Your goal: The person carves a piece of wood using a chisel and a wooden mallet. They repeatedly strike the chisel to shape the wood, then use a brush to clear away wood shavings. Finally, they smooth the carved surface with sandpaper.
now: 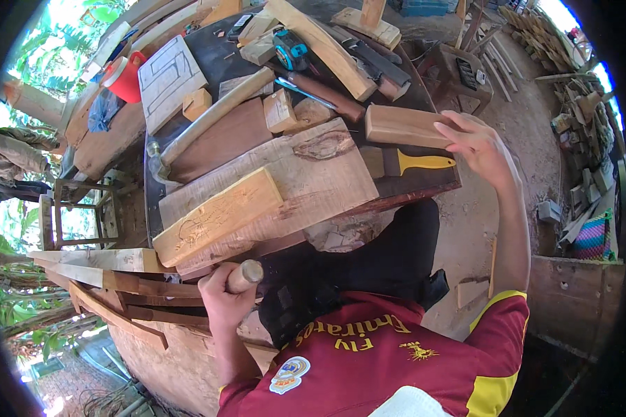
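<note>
My left hand [222, 299] is wrapped round a thick, round wooden handle [243, 275] at the near left edge of the bench. The rest of that tool is hidden, so its kind cannot be told. At the right, the fingers of my right hand [478, 144] grip the end of a brown wooden block [402, 126]. Just below that block lies a brush with a yellow handle [424, 162]. Between my hands, a pale wooden piece with pencil marks [219, 217] rests on a wide plank [313, 177].
A hammer [215, 115] lies across the boards. Behind it are a teal tape measure [289, 50], hand planes [368, 59] and a long timber [323, 48]. A red jug [122, 80] stands at the far left. Stacked planks [104, 260] jut out at the near left.
</note>
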`<state>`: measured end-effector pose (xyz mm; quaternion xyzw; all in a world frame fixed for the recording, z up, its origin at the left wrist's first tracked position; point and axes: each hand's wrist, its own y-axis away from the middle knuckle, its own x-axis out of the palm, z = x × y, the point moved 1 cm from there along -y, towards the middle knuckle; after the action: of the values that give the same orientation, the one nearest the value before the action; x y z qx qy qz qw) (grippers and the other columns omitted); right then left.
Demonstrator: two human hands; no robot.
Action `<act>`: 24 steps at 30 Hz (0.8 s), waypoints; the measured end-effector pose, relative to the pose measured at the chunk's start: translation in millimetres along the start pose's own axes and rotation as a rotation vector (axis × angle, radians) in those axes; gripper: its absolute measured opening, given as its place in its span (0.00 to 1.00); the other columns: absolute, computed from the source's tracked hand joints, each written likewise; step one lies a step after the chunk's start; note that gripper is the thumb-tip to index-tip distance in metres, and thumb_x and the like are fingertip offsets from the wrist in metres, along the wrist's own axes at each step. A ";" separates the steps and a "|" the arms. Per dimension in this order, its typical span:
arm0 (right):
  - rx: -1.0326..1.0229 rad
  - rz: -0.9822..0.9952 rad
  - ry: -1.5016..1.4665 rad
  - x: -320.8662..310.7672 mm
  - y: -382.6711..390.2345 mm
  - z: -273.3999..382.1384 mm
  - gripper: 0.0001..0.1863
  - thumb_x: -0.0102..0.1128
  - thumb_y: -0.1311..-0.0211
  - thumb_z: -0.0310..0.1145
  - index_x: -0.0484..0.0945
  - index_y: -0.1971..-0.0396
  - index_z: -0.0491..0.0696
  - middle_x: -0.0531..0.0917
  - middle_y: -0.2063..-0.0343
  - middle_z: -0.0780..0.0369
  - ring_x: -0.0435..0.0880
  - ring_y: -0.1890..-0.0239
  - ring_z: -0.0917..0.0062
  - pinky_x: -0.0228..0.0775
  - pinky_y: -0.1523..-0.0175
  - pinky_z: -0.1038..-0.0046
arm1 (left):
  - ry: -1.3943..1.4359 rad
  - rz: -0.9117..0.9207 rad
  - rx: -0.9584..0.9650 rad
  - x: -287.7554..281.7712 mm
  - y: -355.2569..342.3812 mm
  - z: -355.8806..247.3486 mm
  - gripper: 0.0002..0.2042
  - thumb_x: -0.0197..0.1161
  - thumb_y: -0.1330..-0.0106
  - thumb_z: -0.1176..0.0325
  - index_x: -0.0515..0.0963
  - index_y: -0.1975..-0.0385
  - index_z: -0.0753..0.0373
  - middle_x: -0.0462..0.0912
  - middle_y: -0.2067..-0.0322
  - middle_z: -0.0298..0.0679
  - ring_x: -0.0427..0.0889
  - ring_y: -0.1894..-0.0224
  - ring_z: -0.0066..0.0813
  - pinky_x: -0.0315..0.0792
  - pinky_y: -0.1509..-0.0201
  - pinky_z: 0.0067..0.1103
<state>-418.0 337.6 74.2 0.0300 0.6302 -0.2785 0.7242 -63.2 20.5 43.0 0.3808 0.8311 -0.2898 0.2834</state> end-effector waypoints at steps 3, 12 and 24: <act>0.006 -0.019 -0.097 9.6 -9.6 -3.6 0.28 0.66 0.51 0.19 0.80 0.47 0.55 0.79 0.47 0.56 0.80 0.50 0.60 0.74 0.46 0.65 | -0.003 0.003 0.019 3.0 0.0 -1.2 0.08 0.72 0.56 0.75 0.78 0.77 0.65 0.79 0.81 0.45 0.81 0.79 0.36 0.74 0.72 0.24; 0.049 0.012 -0.156 7.5 -33.9 13.5 0.22 0.67 0.47 0.25 0.81 0.49 0.50 0.80 0.47 0.56 0.79 0.45 0.61 0.70 0.39 0.66 | 0.065 0.017 -0.022 6.2 7.4 11.4 0.09 0.72 0.57 0.74 0.79 0.76 0.63 0.81 0.80 0.45 0.84 0.77 0.37 0.76 0.71 0.26; 0.071 0.025 -0.195 56.8 -160.8 98.0 0.15 0.66 0.44 0.29 0.82 0.56 0.44 0.85 0.64 0.54 0.83 0.61 0.61 0.74 0.54 0.65 | 0.182 0.261 -0.006 17.0 43.6 1.9 0.10 0.71 0.59 0.74 0.82 0.75 0.63 0.82 0.79 0.43 0.85 0.76 0.34 0.76 0.71 0.24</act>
<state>-398.2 142.6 90.8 0.0362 0.5459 -0.2933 0.7840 -37.3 50.8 18.3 0.5094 0.7977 -0.2124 0.2430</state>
